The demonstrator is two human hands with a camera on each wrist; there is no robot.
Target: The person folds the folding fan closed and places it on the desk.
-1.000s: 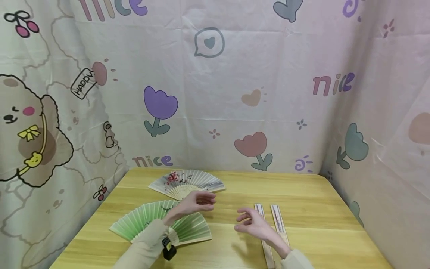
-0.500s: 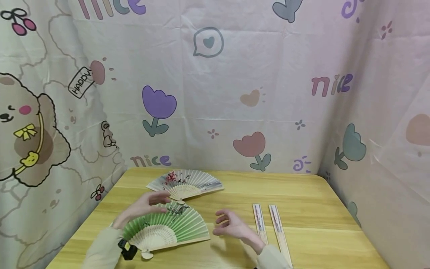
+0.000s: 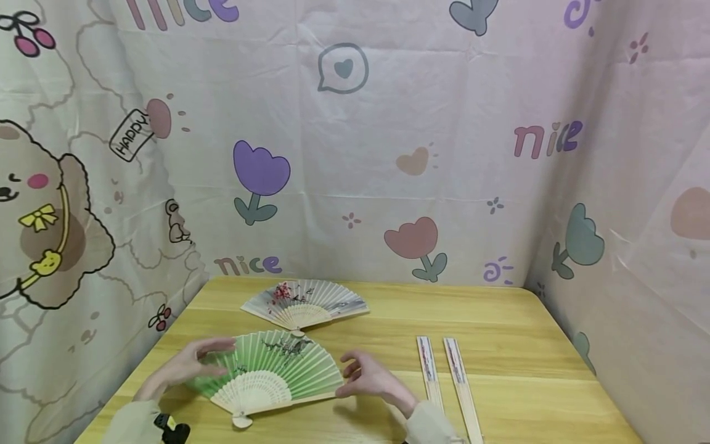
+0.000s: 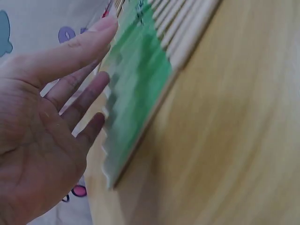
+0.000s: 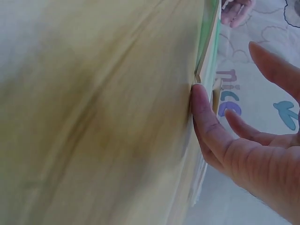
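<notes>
A spread green folding fan with a dark branch print and pale ribs lies on the table, its pivot toward me. My left hand is at the fan's left end, thumb and fingers apart. In the left wrist view, the fingertips of that hand overlap the fan's wavy outer edge. At the opposite end, my right hand has loosely bent fingers at the tip of the guard stick. The right wrist view has a fingertip of this hand right against the fan's corner.
Behind the green fan lies a spread grey-white fan with red blossoms. Two folded fans, one nearer and one farther right, lie side by side past my right hand. A printed curtain surrounds the wooden table.
Both hands have moved left and lower: the left hand crossed over the green fan to its left end, and the right hand left the folded fans and reached the green fan's right tip.
</notes>
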